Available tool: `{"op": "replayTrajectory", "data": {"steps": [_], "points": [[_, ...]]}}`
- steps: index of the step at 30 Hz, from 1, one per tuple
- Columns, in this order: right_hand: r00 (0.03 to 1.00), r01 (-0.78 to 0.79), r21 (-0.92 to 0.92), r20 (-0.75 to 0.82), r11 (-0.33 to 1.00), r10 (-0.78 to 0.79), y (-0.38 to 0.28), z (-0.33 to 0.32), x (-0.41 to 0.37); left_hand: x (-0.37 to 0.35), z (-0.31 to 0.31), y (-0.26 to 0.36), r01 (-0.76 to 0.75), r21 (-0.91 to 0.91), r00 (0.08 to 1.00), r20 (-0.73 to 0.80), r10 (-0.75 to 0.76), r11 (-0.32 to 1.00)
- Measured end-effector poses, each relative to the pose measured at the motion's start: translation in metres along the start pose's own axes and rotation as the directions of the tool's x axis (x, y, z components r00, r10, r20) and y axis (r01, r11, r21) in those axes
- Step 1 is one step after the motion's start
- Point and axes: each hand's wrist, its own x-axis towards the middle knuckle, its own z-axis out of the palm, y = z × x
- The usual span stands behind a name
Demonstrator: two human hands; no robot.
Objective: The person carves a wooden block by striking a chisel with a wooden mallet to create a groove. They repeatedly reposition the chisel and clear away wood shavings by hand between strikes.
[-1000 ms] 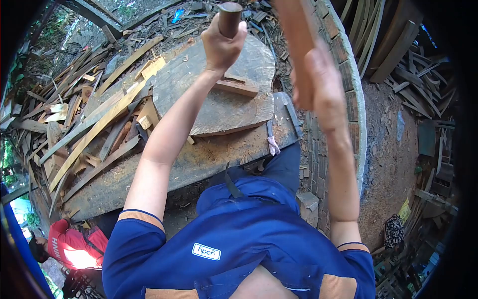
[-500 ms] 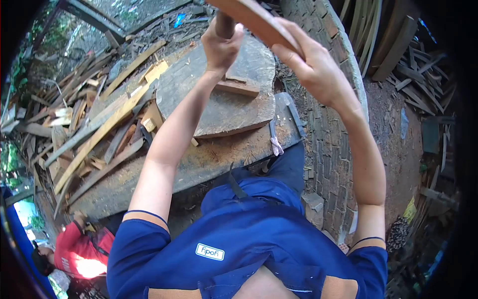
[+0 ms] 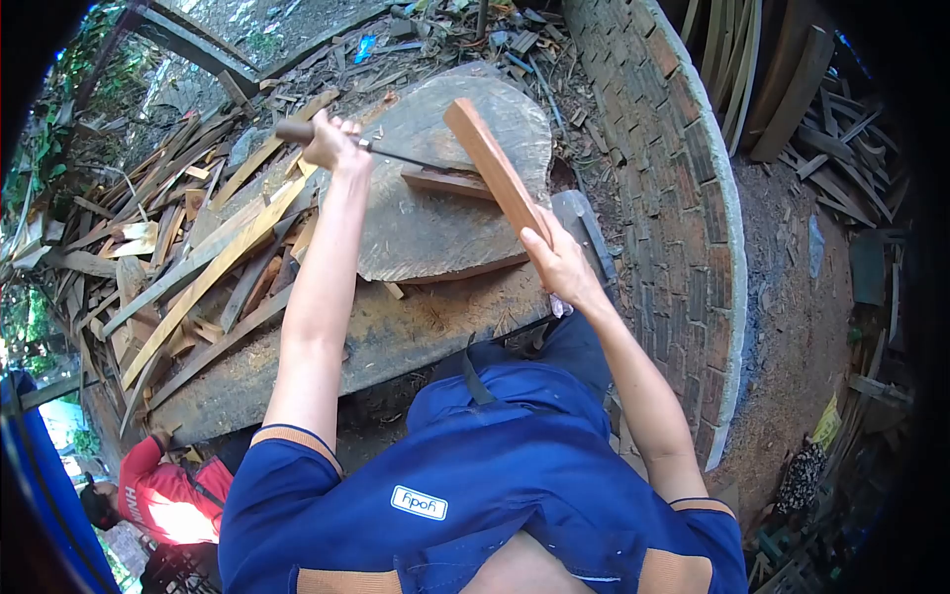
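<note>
My left hand [image 3: 334, 147] is closed around the brown handle [image 3: 294, 131] of a tool. From it a long, thin dark metal part [image 3: 411, 158] runs right, toward a short wood block [image 3: 443, 182] on the round chopping block [image 3: 406, 233]. My right hand [image 3: 562, 259] grips the near end of a reddish-brown, slightly curved wood piece [image 3: 487, 158]. That piece slants up and left over the chopping block and overlaps the tool's far end, hiding part of it.
A worn bench [image 3: 386, 332] bears the chopping block. Scrap wood [image 3: 198, 257] is heaped on the left. A curved brick wall [image 3: 683, 198] stands on the right. At lower left is a person in red [image 3: 173, 495], with one hand at the bench edge.
My right hand has come down with the wood piece, which now lies over the chopping block. My left hand has moved left and lower, turning the tool from upright to nearly level.
</note>
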Motion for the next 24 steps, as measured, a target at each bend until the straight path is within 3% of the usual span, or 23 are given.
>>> {"op": "replayTrajectory", "data": {"steps": [2, 5, 11, 24], "points": [[1.0, 0.001, -0.036, -0.026, 0.999, -0.002, 0.002, 0.002, -0.003, 0.005, -0.004, 0.008, -0.015, -0.043, 0.993, 0.118, 0.02, 0.999], [0.996, -0.074, 0.096, 0.049, 0.993, 0.069, -0.01, -0.002, -0.004, -0.016, 0.009, 0.025, -0.148, -0.027, 0.939, 0.31, 0.149, 0.989], [1.0, 0.003, 0.032, 0.019, 1.0, -0.003, -0.006, -0.002, -0.002, -0.047, 0.027, 0.015, -0.219, 0.02, 0.8, 0.577, 0.168, 0.975], [0.998, -0.053, 0.032, 0.049, 0.998, 0.051, -0.005, 0.001, -0.003, -0.065, 0.035, 0.006, -0.305, 0.051, 0.692, 0.698, 0.184, 0.951]]}}
